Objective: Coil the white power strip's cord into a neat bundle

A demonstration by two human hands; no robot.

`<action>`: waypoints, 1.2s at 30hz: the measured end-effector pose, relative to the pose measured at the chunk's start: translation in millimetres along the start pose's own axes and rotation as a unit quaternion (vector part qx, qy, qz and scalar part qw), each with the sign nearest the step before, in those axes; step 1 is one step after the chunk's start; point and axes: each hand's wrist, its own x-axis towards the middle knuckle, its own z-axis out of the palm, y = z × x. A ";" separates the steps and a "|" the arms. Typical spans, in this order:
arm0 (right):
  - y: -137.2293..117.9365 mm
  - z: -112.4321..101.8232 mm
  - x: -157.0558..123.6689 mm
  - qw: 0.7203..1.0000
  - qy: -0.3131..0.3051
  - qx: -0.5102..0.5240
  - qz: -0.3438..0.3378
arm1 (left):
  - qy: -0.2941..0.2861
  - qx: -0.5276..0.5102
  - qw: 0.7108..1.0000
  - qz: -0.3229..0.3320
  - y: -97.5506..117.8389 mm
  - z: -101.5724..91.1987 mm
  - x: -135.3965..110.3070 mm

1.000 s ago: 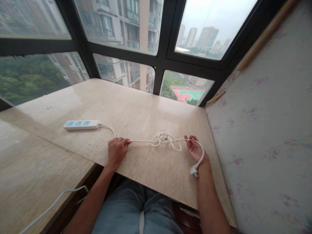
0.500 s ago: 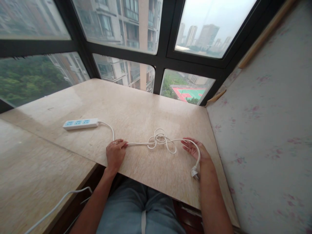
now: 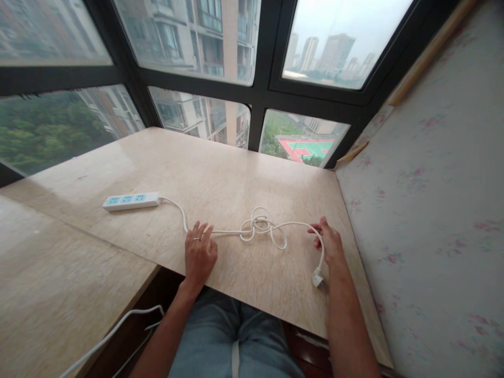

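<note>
A white power strip (image 3: 131, 201) with blue socket faces lies on the marble-like ledge, left of my hands. Its white cable (image 3: 226, 232) runs right, under or beside the fingers of my left hand (image 3: 200, 253), which rests open over it, a ring on one finger. Midway, the cable forms a loose tangle of loops (image 3: 260, 223). Beyond the loops it curves past my right hand (image 3: 327, 242), whose fingers are apart and partly curled behind the cable. The cable crosses in front of those fingers, and no firm grip shows. It ends in a white plug (image 3: 317, 278) near my right wrist.
Dark window frames (image 3: 258, 121) border the ledge (image 3: 205, 168) at the back. A flower-patterned wall (image 3: 425, 220) closes off the right. At lower left, another white cable (image 3: 114, 328) crosses a second ledge section and the dark gap beside my legs.
My left hand has moved right along the cable, its fingers loosening and flattening. My right hand has shifted right, toward the curve near the plug. Strip and loops look nearly unmoved.
</note>
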 end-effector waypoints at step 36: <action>-14.1 12.7 -22.4 0.789 0.106 -0.236 -0.558 | -0.106 -0.269 0.956 0.043 102.2 44.8 5.1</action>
